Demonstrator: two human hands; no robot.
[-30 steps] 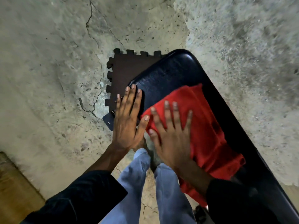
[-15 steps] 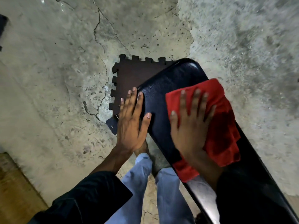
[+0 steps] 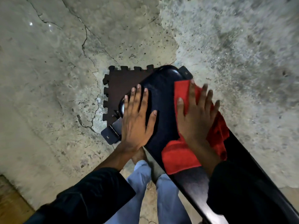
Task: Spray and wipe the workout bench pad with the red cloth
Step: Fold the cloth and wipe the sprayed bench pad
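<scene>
At centre frame, the right hand (image 3: 196,120) presses spread fingers flat on the red cloth (image 3: 179,156) over the bench pad (image 3: 163,94), the left hand (image 3: 135,122) lying splayed beside it; the cloth may bunch and skip patches.

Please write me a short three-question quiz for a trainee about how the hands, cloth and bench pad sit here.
1. True or false: the left hand is pressing the red cloth.
2. Which hand lies flat on the cloth? A) left B) right C) both
3. Fill in: under the far end of the bench pad lies a dark ____ mat.

Key: 1 false, it rests on the bare pad; 2 B, the right hand; 3 interlocking (puzzle-edged).
</scene>
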